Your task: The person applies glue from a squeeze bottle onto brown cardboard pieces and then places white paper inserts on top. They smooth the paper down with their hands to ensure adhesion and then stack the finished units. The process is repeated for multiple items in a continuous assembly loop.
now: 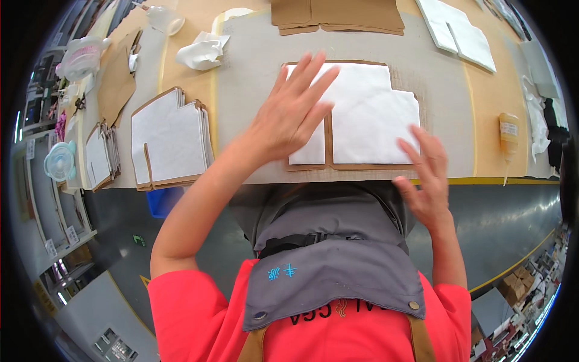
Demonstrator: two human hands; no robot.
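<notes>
In front of me on the table lies a white notched sheet (374, 123) on top of a slightly larger brown piece (329, 142), whose edges show around it and through a slot. My left hand (295, 108) is over the sheet's left part, fingers stretched and spread, holding nothing. At the sheet's lower right corner is my right hand (427, 175), slightly blurred, its fingers apart and with nothing in them. Whether either hand touches the sheet I cannot tell.
Brown pieces (338, 15) lie at the far edge, white pieces (456, 33) at far right. White-faced pieces (172, 139) are stacked at left. A yellowish squeeze bottle (508, 133) lies at right, a crumpled white cloth (204, 51) at far left. A blue bin (164, 202) stands below the table.
</notes>
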